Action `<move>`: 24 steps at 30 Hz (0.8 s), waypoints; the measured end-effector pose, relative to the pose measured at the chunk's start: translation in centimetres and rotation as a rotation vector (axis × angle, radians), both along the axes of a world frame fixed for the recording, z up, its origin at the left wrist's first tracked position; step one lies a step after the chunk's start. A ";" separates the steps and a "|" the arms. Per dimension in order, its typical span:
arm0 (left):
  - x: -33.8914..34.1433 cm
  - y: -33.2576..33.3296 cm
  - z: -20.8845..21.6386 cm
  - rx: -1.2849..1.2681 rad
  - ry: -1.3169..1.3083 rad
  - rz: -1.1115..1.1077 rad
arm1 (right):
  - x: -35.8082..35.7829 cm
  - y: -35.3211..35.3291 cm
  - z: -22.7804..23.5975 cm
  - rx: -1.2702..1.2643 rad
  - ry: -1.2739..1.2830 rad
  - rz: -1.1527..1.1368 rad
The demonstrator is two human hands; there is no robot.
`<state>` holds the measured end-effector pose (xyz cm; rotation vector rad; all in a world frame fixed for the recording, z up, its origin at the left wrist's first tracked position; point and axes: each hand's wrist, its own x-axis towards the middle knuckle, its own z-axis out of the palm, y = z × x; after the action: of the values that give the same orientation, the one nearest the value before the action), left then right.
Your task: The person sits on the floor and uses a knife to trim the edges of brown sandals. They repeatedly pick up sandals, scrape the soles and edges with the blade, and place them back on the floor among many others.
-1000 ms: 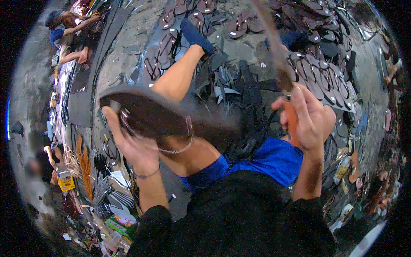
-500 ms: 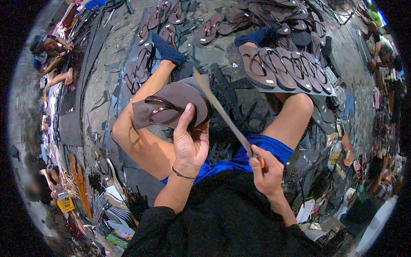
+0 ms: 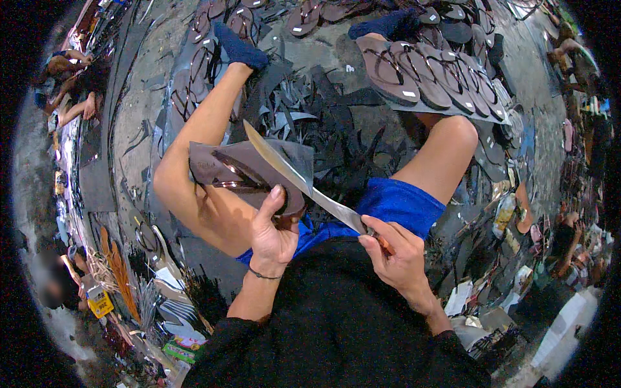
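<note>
My left hand (image 3: pixel 274 238) grips a brown flip-flop (image 3: pixel 254 169) by one end, thumb on top and the other fingers mostly hidden beneath it. Glossy dark straps cross the footbed. A dark grey sheet (image 3: pixel 300 159) sticks out past the flip-flop's rounded edge. Closed around an orange-brown handle, my right hand (image 3: pixel 401 253) holds a long knife (image 3: pixel 331 207) with a slightly curved blade. The blade slants up and left over the sheet, along the flip-flop's far edge. Whether it cuts into the sheet cannot be made out.
Several finished-looking flip-flops (image 3: pixel 435 74) lie in a row on a grey sheet by my right knee. More flip-flops (image 3: pixel 202 74) lie near my left foot. Dark offcuts (image 3: pixel 333 139) litter the floor between my legs. Other people (image 3: pixel 70 81) sit at the far left and right.
The knife blade has swung left and lower, from beside the flip-flop to across its sheet edge. My left hand and the flip-flop sit slightly farther left. The view has shifted a little.
</note>
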<state>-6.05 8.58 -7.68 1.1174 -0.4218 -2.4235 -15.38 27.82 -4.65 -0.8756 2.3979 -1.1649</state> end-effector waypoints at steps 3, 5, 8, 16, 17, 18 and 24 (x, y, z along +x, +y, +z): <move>1.3 0.8 -0.9 0.004 0.009 -0.024 | 0.0 -1.5 0.5 0.013 -0.055 0.004; 2.2 1.2 -0.6 0.004 0.001 -0.018 | -0.1 -2.6 0.4 0.012 -0.089 0.025; 3.8 1.9 -1.0 -0.041 -0.039 -0.039 | -0.3 -4.5 -0.2 -0.013 -0.125 0.063; 8.5 1.7 -0.4 -0.380 -0.283 -0.333 | -1.4 -9.3 -3.5 -0.104 -0.635 0.084; 8.8 0.5 0.5 -0.664 -0.420 -0.523 | -1.4 -9.4 -4.1 -0.240 -0.782 -0.027; 8.9 -1.9 2.2 -0.945 -0.559 -0.712 | -2.3 -9.1 -3.9 -0.263 -0.754 -0.121; 8.6 -7.8 10.6 -1.516 -0.635 -0.258 | -4.9 -5.1 -3.2 -0.364 -0.550 -0.273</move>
<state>2.58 0.75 2.94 0.9522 -2.1496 -1.0699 -20.24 22.75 -7.87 -0.2563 1.9166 -1.7178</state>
